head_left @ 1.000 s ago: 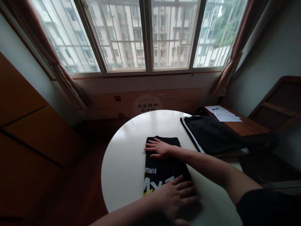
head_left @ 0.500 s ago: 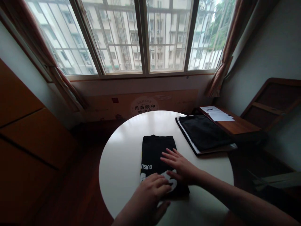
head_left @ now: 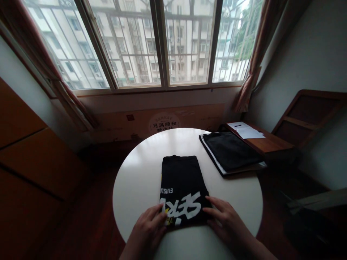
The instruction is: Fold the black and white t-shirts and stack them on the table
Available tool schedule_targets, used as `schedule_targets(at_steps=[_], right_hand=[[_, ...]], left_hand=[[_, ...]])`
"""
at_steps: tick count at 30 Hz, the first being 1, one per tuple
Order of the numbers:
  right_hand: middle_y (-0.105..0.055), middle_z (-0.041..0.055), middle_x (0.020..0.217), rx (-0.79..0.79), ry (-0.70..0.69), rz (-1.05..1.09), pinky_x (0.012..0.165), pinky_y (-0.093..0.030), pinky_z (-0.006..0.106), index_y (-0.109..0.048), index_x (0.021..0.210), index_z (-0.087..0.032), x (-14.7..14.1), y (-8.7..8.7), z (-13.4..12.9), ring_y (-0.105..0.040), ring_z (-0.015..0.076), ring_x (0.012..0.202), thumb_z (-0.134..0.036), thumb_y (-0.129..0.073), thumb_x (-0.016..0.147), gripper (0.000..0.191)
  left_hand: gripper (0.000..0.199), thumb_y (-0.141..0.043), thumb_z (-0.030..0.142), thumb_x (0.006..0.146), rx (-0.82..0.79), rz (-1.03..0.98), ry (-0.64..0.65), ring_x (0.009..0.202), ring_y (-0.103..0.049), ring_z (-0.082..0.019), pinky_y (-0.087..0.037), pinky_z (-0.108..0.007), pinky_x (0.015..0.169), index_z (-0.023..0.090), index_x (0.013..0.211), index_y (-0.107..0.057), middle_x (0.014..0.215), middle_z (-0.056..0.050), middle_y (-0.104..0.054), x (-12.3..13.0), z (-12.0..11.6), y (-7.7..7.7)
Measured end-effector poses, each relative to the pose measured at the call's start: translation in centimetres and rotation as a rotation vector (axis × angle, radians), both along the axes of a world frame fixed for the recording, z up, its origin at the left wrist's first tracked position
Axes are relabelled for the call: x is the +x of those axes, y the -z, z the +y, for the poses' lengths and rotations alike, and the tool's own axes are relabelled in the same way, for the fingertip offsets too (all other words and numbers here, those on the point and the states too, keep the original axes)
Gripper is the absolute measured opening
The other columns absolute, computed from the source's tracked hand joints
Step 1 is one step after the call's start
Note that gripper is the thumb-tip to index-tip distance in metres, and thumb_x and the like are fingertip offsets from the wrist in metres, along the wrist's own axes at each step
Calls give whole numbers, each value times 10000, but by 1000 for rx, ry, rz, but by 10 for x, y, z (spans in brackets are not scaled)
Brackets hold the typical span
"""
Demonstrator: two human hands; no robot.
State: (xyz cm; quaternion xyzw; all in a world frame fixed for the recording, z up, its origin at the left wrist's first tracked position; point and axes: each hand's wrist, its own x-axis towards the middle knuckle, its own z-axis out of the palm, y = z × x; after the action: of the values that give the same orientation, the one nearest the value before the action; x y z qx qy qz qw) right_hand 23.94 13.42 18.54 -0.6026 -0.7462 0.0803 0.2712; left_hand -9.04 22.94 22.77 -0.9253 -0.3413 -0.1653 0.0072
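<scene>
A black folded T-shirt (head_left: pixel 180 177) lies flat on a round white table (head_left: pixel 135 180), its white lettering and a little yellow print showing upside down. My left hand (head_left: pixel 150 224) is at the shirt's near left corner, fingers curled together over the edge and thumb close below. On the other side, my right hand (head_left: pixel 223 216) touches the near right edge with fingertips spread apart. Part of the print at the left corner is hidden by my left fingers.
Another dark folded cloth on a white-edged stack (head_left: pixel 233 151) lies at the table's back right. Behind it, papers (head_left: pixel 245 130) rest on a brown wooden surface (head_left: pixel 273 141). A barred window and curtains are ahead, with an orange cabinet (head_left: pixel 24 173) to the left.
Both hands have come off the middle of the shirt. My left hand has moved left to its near left corner, my right hand down to its right edge, uncovering the large white lettering.
</scene>
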Motion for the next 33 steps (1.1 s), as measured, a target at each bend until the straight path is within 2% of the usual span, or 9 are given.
schedule_targets(at_steps=[4,7,13,16,20,24,27,30,33], right_hand=[[-573,94,1448,6,33,54,1047,-498,503,-754,1155,-294,-3,0,2,-578,312,1289,-120,-604,843,388],[-568,110,1443,-10,48,176,1022,-528,445,-748,1131,-253,-6,-3,4,-637,279,1210,-166,-538,907,319],[-576,137,1419,-83,52,608,1057,-515,423,-706,1039,-195,-12,-13,14,-581,282,1294,-227,-494,952,231],[-628,145,1339,-110,-31,770,1030,-536,415,-680,1109,-191,-11,-13,17,-625,274,1230,-230,-551,928,226],[-607,130,1349,-50,-173,627,1017,-540,362,-642,1277,-212,-7,-13,21,-623,249,1222,-116,-599,831,458],[-680,113,1155,20,-130,360,832,-577,301,-711,1184,-198,-8,-16,31,-698,217,996,-74,-543,819,421],[-692,91,1089,22,-51,314,777,-569,299,-745,1110,-207,-6,-19,41,-702,209,915,-52,-546,786,410],[-658,96,1237,-21,-48,432,901,-560,334,-756,1097,-227,2,-20,51,-679,237,1069,-38,-601,718,451],[-580,123,1398,-53,-95,554,1011,-526,411,-767,1061,-214,11,-15,59,-614,293,1231,-76,-655,704,398]], left_hand=[[267,-491,201,954,35,-100,-10,950,-741,-197,-635,-290,783,286,1064,-719,1193,-66,-717,0,-2,0],[296,-427,258,994,-35,-239,-97,806,-756,-168,-623,-228,652,283,1089,-706,1243,-74,-702,2,-4,5],[281,-491,368,966,-485,-679,-141,1085,-719,-253,-648,-307,800,233,1039,-726,1238,-103,-715,17,1,0],[262,-566,292,894,-598,-783,-112,1131,-699,-275,-652,-329,810,228,1090,-728,1243,-107,-713,18,7,0],[507,-577,112,720,-496,-682,-54,1158,-686,-278,-656,-320,793,257,1183,-725,1278,-85,-700,12,18,3],[365,-548,125,773,-322,-585,-42,958,-749,-215,-643,-286,814,270,1016,-779,1087,-50,-756,15,26,1],[291,-583,167,806,-208,-538,-63,892,-749,-211,-651,-287,757,289,974,-787,1032,-42,-752,19,30,-3],[308,-639,185,779,-102,-509,-69,1019,-723,-265,-646,-396,846,307,1018,-789,1122,-67,-736,18,40,-5],[292,-683,220,774,-145,-456,16,1277,-603,-336,-570,-519,991,315,1027,-794,1371,-91,-642,15,56,-5]])
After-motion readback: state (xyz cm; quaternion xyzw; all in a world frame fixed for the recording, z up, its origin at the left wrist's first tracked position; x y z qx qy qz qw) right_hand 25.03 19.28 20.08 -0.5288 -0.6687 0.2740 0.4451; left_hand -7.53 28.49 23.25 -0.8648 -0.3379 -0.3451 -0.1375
